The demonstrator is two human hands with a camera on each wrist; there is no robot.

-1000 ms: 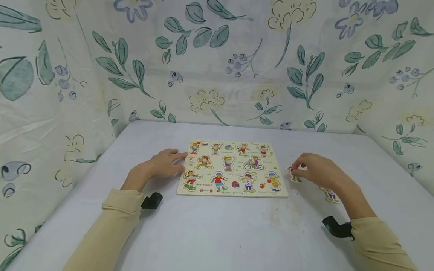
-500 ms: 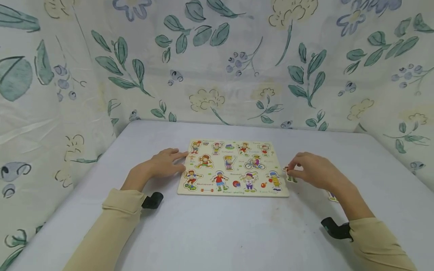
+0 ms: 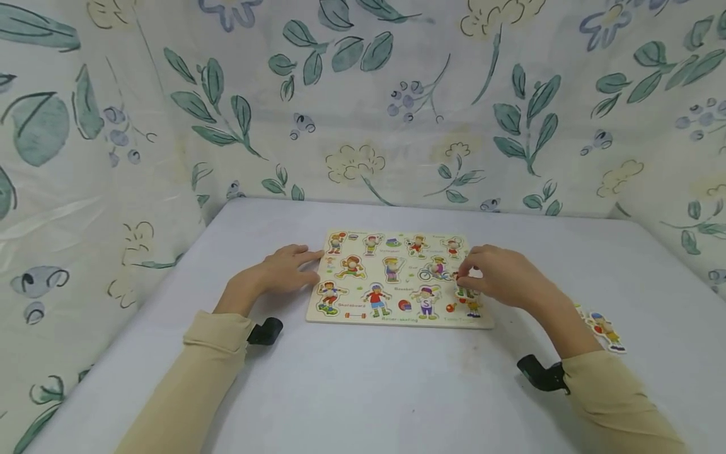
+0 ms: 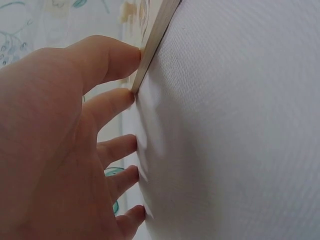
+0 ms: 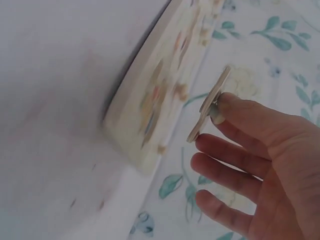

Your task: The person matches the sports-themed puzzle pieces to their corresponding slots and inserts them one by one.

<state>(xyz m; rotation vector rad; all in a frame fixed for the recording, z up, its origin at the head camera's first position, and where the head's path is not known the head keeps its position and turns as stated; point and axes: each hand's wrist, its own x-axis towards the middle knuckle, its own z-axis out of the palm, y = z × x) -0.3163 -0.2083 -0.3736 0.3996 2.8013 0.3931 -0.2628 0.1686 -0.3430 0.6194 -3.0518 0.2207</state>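
A pale wooden puzzle board (image 3: pixel 371 268) printed with sports figures lies flat on the white table. My left hand (image 3: pixel 283 271) rests at its left edge; in the left wrist view the thumb and forefinger touch the board's side (image 4: pixel 156 40), the other fingers spread with tips on the cloth. With thumb and forefinger, my right hand (image 3: pixel 507 274) pinches a figure-shaped puzzle piece (image 5: pixel 209 105) by a small knob on it. That piece is raised and tilted over the board's right part, overlapping the lower right figure (image 3: pixel 472 309) in the head view. My right fingers partly hide its picture.
Loose puzzle pieces (image 3: pixel 607 331) lie on the table to the right, partly behind my right forearm. A floral cloth (image 3: pixel 363 126) hangs behind the table and along both sides. Black camera mounts (image 3: pixel 542 373) stick out from both wrists.
My right hand has carried the puzzle piece left from beside the board to over its right side. The left hand stays at the board's edge. The head view has shifted slightly.
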